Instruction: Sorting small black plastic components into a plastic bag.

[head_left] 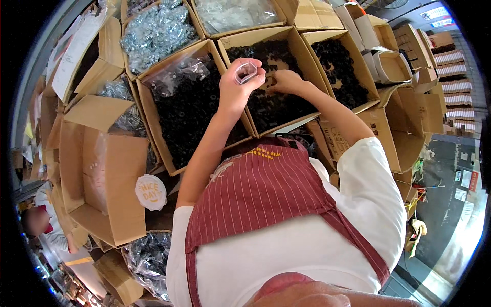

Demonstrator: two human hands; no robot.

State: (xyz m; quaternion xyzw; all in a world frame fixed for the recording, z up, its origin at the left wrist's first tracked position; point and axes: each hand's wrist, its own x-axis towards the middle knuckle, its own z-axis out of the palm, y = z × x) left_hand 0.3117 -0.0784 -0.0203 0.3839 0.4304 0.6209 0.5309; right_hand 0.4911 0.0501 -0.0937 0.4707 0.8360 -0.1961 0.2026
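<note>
The left hand (236, 84) pinches one small clear bag (246, 72); the right hand (285, 81) reaches, grip unclear, into one of three cartons of black parts (276, 105).

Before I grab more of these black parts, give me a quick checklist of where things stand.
1. Left hand grips the small clear bag: ok.
2. Bag mouth open: cannot tell.
3. Right hand down in the middle cardboard box on the black parts: ok.
4. Part pinched in right fingers: cannot tell.
5. Box well stocked: ok.
6. Bag held above that box: ok.
</note>
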